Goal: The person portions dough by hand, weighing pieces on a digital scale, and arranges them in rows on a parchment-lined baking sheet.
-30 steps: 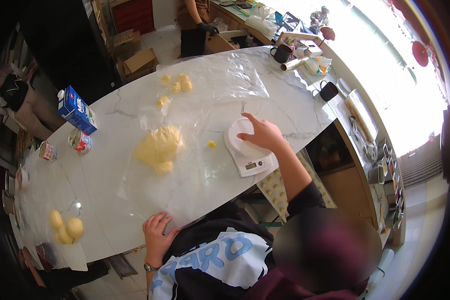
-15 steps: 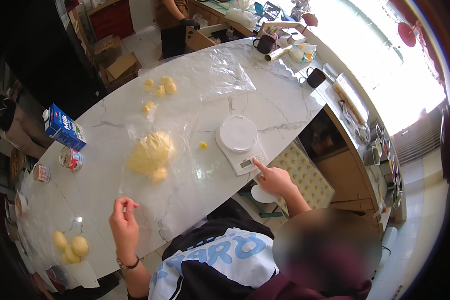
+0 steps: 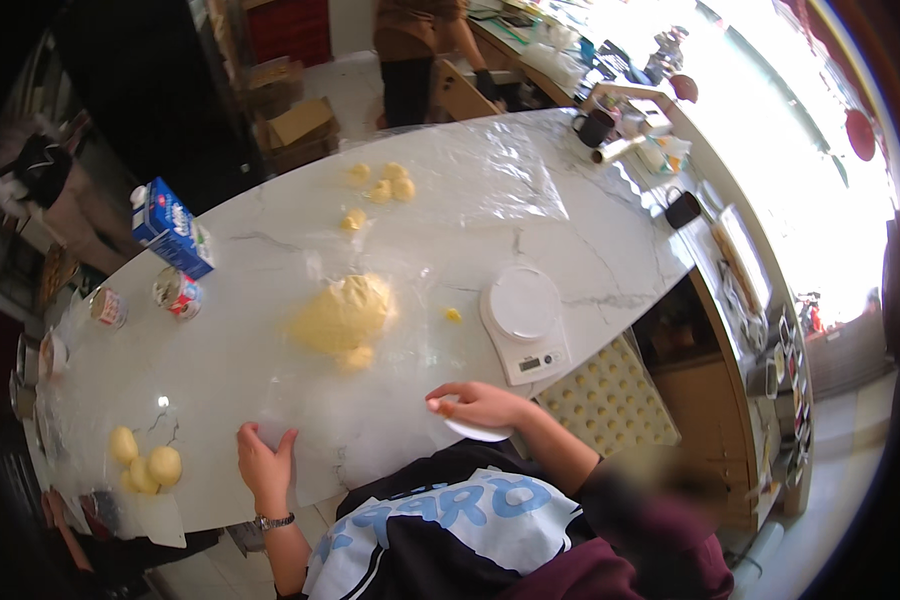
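Observation:
My left hand (image 3: 265,465) hovers at the table's near edge, thumb apart from its fingers, holding nothing. My right hand (image 3: 480,405) is over the near edge with loosely bent, parted fingers and nothing visible in them. A white round thing (image 3: 480,432) shows just below it; whether they touch I cannot tell. Beyond both hands lies a large yellow dough lump (image 3: 350,308) on clear plastic sheeting, with a smaller lump (image 3: 355,357) at its near side. A dough scrap (image 3: 453,314) sits between it and the white kitchen scale (image 3: 525,310).
Several dough pieces (image 3: 395,183) lie farther back; larger yellow balls (image 3: 155,463) are at left. A blue milk carton (image 3: 173,228) stands near two cans (image 3: 178,293). A tray of small yellow balls (image 3: 610,400) is below the right edge. A person (image 3: 410,50) stands by a drawer.
My right hand has left the scale's buttons and moved left and nearer to me. My left hand's fingers have spread. The view has shifted; the dough and scale look unmoved on the table.

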A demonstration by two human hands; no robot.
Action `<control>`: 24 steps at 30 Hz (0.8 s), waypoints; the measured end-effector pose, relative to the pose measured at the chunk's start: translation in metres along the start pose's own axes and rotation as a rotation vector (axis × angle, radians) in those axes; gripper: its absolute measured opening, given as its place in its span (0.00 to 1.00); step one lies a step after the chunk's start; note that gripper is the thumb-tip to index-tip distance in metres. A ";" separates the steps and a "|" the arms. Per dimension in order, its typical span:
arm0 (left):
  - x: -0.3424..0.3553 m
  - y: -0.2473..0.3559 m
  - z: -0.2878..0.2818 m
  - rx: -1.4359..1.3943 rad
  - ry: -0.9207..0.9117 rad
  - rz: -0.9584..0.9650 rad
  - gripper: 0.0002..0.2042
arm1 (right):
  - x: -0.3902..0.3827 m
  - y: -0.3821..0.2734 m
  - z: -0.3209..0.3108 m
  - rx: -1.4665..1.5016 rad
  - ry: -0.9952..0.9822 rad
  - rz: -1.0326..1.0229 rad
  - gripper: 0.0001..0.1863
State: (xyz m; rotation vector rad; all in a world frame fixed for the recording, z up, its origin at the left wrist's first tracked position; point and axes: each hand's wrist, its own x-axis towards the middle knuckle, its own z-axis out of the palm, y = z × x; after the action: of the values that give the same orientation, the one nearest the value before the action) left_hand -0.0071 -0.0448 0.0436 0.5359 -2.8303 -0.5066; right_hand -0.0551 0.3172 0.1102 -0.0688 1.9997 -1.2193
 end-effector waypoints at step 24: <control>0.195 0.137 0.023 -1.949 -0.353 0.000 0.27 | 0.079 -0.043 -0.005 0.082 -0.164 -0.134 0.25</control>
State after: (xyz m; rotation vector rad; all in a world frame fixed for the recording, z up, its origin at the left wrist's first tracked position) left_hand -0.2341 0.0066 0.1014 -0.0448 -1.2120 -2.7547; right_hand -0.1276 0.2643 0.0986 -0.2575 1.8254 -1.3344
